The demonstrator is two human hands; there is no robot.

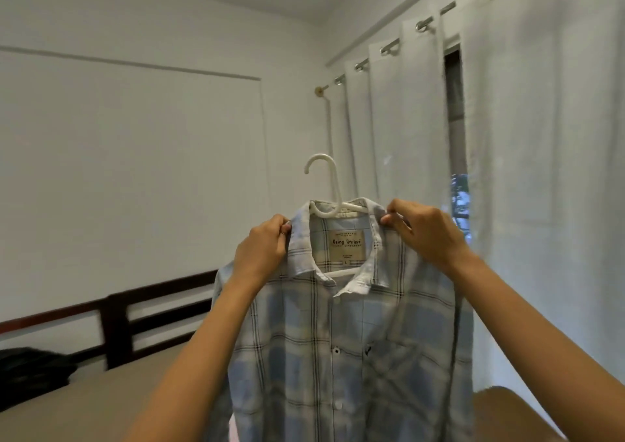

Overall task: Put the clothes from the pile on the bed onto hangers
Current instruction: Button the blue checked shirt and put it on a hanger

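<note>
A light blue and white plaid shirt [345,347] hangs in the air in front of me on a white plastic hanger [329,184]. The hanger's hook sticks up above the collar, and its bar shows inside the neck below the label. My left hand [262,252] pinches the left side of the collar. On the right side of the collar my right hand [427,232] pinches the cloth near the hanger's shoulder. The lower part of the shirt runs out of view at the bottom.
A bed with a tan sheet [101,397] and a dark wooden headboard [145,309] lies at the lower left, with a dark garment [30,370] on it. White curtains [527,171] on a metal rod [429,25] hang on the right. A white wall is behind.
</note>
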